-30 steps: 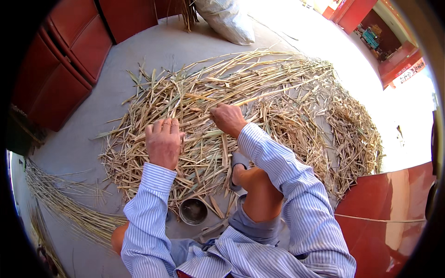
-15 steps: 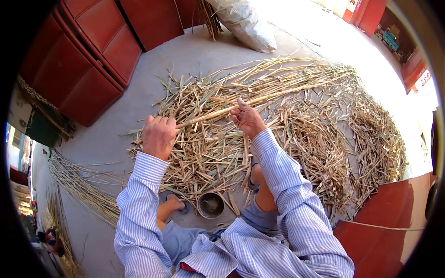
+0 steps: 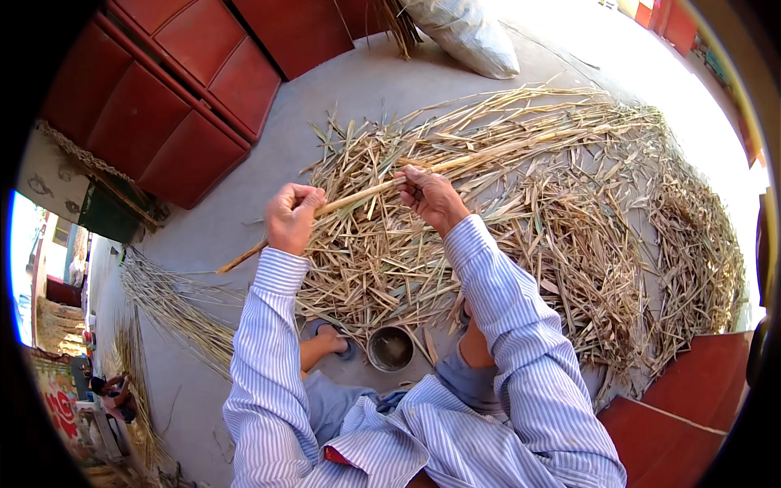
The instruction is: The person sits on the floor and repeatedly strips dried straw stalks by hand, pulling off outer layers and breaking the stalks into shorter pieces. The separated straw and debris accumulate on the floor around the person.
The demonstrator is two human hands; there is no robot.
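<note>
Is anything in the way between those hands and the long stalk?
Nothing visible: the left hand and right hand are both on the stalk. The loose straw lies beneath it, not between.

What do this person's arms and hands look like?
Long, loose sleeves, finely striped in blue and white, reach the wrists and end in matching striped cuffs. The left hand and right hand are bare, with no gloves.

Pretty sure you're in a yard or open-sided workspace: concrete floor [image 3: 317, 102], big red panels [image 3: 179, 154], dry stalks [image 3: 382, 268] spread across it, bulging whitish sack [image 3: 470, 37], bright sunlight pouring in.
</note>
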